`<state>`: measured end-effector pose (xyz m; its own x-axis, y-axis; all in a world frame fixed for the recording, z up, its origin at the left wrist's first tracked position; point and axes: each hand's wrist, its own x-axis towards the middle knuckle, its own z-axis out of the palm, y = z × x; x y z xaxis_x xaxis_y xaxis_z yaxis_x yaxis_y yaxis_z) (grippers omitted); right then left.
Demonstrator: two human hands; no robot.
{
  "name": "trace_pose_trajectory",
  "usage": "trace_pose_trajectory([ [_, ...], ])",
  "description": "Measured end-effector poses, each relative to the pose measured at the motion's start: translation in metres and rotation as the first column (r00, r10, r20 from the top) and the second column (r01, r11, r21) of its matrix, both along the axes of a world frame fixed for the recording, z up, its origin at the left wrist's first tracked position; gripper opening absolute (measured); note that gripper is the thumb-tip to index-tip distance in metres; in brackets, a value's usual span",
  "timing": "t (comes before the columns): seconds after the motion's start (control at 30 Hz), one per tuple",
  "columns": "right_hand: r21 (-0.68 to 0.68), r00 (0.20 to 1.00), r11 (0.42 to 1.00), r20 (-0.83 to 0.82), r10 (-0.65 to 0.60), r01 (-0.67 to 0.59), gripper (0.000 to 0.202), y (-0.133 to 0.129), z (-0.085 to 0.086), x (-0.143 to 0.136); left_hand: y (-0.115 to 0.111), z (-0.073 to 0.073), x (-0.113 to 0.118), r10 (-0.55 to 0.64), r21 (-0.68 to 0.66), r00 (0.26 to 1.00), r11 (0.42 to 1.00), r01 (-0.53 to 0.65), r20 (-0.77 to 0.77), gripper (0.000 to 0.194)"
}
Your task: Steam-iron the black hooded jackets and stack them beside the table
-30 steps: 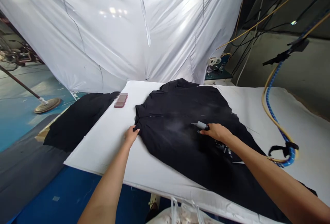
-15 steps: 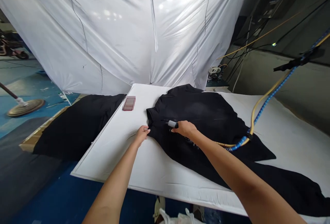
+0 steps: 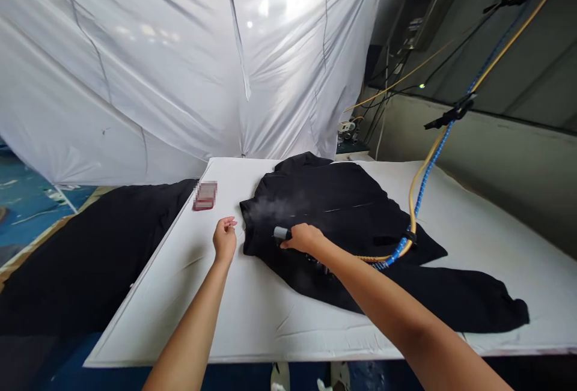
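Observation:
A black long-sleeved garment (image 3: pixel 333 190) with a stand-up collar (image 3: pixel 247 229) lies spread on a white padded table (image 3: pixel 252 325). On its near front, just right of the collar, my right hand (image 3: pixel 306 238) is wrapped round the handle of a steam iron (image 3: pixel 282 233). Only the iron's grey front end shows well; its base is dark against the cloth. Pale steam rises over the collar and chest. My left hand (image 3: pixel 225 236) hovers left of the collar, apart from it, fingers loosely bent and nothing visible in them.
A blue hose with a yellow cable (image 3: pixel 419 199) runs from the iron up to the right. On the table's far left lies a blurred reddish item (image 3: pixel 205 196). Black cloth (image 3: pixel 103 247) is heaped beyond the left edge. White sheeting (image 3: pixel 180 78) hangs behind.
My left hand has let go of the collar and moved left. The iron has slid toward the collar, and steam has appeared. The view has turned to the right.

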<state>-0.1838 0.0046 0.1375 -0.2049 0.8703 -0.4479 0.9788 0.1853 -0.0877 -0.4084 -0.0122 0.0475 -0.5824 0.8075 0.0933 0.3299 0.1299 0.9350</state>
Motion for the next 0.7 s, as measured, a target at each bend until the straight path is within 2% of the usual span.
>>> trace_pose_trajectory([
  [0.1, 0.035, 0.981, 0.981, 0.011, -0.191, 0.191, 0.062, 0.016, 0.005, 0.037, -0.003, 0.013, 0.020, -0.002, 0.050, 0.997, 0.999, 0.006, -0.077, 0.028],
  [0.2, 0.030, 0.939, 0.940, 0.031, -0.342, 0.341, 0.061, 0.019, 0.008, 0.079, -0.006, 0.017, 0.040, -0.080, 0.095, 0.989, 0.991, 0.092, -0.121, 0.027],
  [0.33, -0.017, 0.926, 0.927, 0.064, -0.372, 0.374, 0.066, 0.001, 0.008, 0.136, -0.009, 0.008, 0.069, -0.235, 0.047, 0.951, 0.967, 0.249, -0.203, 0.027],
  [0.43, -0.002, 0.910, 0.913, 0.070, -0.408, 0.409, 0.065, -0.018, 0.009, 0.177, -0.009, 0.001, 0.094, -0.293, -0.012, 0.920, 0.954, 0.301, -0.259, 0.028],
  [0.57, 0.075, 0.839, 0.840, 0.047, -0.542, 0.538, 0.059, -0.031, 0.011, 0.228, -0.007, 0.002, 0.132, -0.368, -0.047, 0.881, 0.927, 0.372, -0.298, 0.028],
  [0.7, 0.124, 0.793, 0.789, 0.028, -0.609, 0.602, 0.056, -0.029, 0.012, 0.277, -0.004, 0.002, 0.171, -0.445, -0.113, 0.806, 0.892, 0.437, -0.391, 0.030],
])
